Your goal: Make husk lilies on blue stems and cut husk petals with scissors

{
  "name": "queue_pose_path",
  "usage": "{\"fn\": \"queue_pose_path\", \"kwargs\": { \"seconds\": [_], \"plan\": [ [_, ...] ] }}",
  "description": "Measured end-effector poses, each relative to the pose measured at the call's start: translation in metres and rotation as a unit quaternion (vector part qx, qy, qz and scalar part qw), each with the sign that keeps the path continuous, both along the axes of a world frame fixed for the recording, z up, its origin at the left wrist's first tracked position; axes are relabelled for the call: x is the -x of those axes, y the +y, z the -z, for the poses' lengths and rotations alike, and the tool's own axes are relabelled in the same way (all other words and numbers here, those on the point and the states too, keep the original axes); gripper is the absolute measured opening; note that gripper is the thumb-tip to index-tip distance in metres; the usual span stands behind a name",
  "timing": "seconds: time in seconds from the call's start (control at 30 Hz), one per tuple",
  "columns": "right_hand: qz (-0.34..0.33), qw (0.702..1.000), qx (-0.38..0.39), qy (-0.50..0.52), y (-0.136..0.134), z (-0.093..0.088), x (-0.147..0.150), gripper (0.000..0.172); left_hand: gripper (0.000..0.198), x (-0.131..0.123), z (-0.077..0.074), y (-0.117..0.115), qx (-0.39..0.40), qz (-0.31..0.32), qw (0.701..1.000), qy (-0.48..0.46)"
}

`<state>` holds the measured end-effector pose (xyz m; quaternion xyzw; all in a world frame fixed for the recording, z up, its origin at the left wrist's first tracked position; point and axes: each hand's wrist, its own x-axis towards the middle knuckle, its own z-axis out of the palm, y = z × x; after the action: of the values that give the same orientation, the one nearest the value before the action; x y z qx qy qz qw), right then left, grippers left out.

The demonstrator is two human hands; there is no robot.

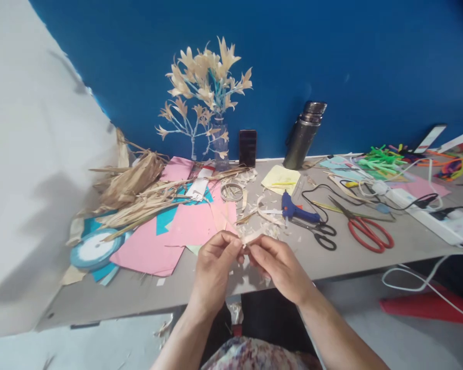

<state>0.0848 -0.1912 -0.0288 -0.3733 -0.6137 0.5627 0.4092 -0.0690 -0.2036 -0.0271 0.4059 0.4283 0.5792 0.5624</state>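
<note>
My left hand [216, 264] and my right hand [280, 264] meet over the front part of the table, fingertips pinched close together. Between them they grip a pale strip of corn husk [251, 237], whose lower end is hidden by the fingers. Small husk scraps [270, 229] lie scattered just behind the hands. To the left rest sheets of pink paper [193, 223]. Right of the scraps are a blue glue gun [299, 210] and black-handled scissors [326, 239].
Dried husks [133, 187] are heaped at the left, behind a blue ribbon roll [96, 247]. Husk flowers [208, 77] stand against the wall near a phone [247, 148] and a leaning flask [304, 136]. Red-handled scissors [370, 234] and a power strip [424, 213] lie right.
</note>
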Motion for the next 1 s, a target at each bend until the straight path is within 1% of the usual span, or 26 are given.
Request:
{"fn": "queue_pose_path", "kwargs": {
  "seconds": [0.1, 0.17, 0.2, 0.27, 0.33, 0.4, 0.43, 0.47, 0.53, 0.57, 0.6, 0.67, 0.7, 0.73, 0.8, 0.87, 0.93, 1.0],
  "plan": [
    [0.037, 0.995, -0.083, -0.032, -0.001, -0.01, 0.007, 0.05, 0.026, -0.005, -0.004, -0.002, -0.01, -0.007, 0.999, 0.044],
    [0.049, 0.994, -0.095, -0.035, 0.0, -0.011, 0.01, 0.054, 0.027, -0.005, -0.007, -0.004, -0.025, 0.001, 0.998, 0.063],
    [0.051, 0.995, -0.084, -0.023, -0.001, -0.01, 0.01, 0.054, 0.026, -0.004, -0.007, -0.005, -0.034, 0.009, 0.997, 0.07],
    [0.044, 0.997, -0.038, 0.046, -0.001, -0.008, 0.006, 0.055, 0.024, 0.001, -0.006, -0.006, -0.048, 0.005, 0.995, 0.085],
    [0.012, 0.988, 0.019, 0.152, 0.0, -0.008, -0.004, 0.055, 0.022, 0.011, -0.003, -0.006, -0.047, -0.035, 0.995, 0.085],
    [-0.006, 0.969, 0.064, 0.24, 0.006, -0.008, -0.018, 0.054, 0.022, 0.02, -0.002, -0.006, -0.032, -0.072, 0.995, 0.062],
    [0.005, 0.961, 0.079, 0.265, 0.01, -0.008, -0.025, 0.052, 0.023, 0.023, -0.002, -0.007, -0.03, -0.069, 0.996, 0.043],
    [0.032, 0.956, 0.1, 0.272, 0.013, -0.008, -0.03, 0.049, 0.023, 0.024, -0.004, -0.008, -0.034, -0.054, 0.998, 0.023],
    [0.097, 0.959, 0.109, 0.244, 0.017, -0.006, -0.033, 0.04, 0.023, 0.022, -0.008, -0.01, -0.054, -0.012, 0.998, -0.001],
    [0.096, 0.969, 0.107, 0.201, 0.017, -0.006, -0.031, 0.036, 0.023, 0.02, -0.01, -0.011, -0.066, 0.004, 0.998, -0.003],
    [0.073, 0.981, 0.098, 0.153, 0.014, -0.005, -0.027, 0.036, 0.023, 0.017, -0.011, -0.011, -0.075, 0.012, 0.997, 0.001],
    [0.0, 0.996, 0.061, 0.069, 0.007, -0.006, -0.016, 0.042, 0.023, 0.012, -0.011, -0.011, -0.084, 0.015, 0.996, 0.022],
    [-0.019, 0.998, 0.03, 0.044, 0.002, -0.008, -0.01, 0.045, 0.023, 0.01, -0.01, -0.011, -0.084, 0.016, 0.996, 0.032],
    [-0.024, 0.999, -0.006, 0.027, -0.001, -0.01, -0.005, 0.048, 0.022, 0.009, -0.008, -0.011, -0.081, 0.02, 0.996, 0.039],
    [0.003, 0.997, -0.07, 0.014, -0.005, -0.013, 0.001, 0.053, 0.021, 0.009, -0.003, -0.01, -0.069, 0.038, 0.996, 0.042],
    [0.032, 0.993, -0.109, 0.015, -0.005, -0.014, 0.004, 0.054, 0.02, 0.011, 0.002, -0.011, -0.06, 0.055, 0.996, 0.035],
    [0.032, 0.992, -0.117, 0.033, -0.004, -0.011, 0.005, 0.054, 0.019, 0.011, 0.004, -0.013, -0.068, 0.057, 0.995, 0.036],
    [0.004, 0.993, -0.096, 0.072, -0.004, -0.005, 0.006, 0.054, 0.017, 0.011, 0.005, -0.016, -0.088, 0.052, 0.994, 0.045]
  ]
}}
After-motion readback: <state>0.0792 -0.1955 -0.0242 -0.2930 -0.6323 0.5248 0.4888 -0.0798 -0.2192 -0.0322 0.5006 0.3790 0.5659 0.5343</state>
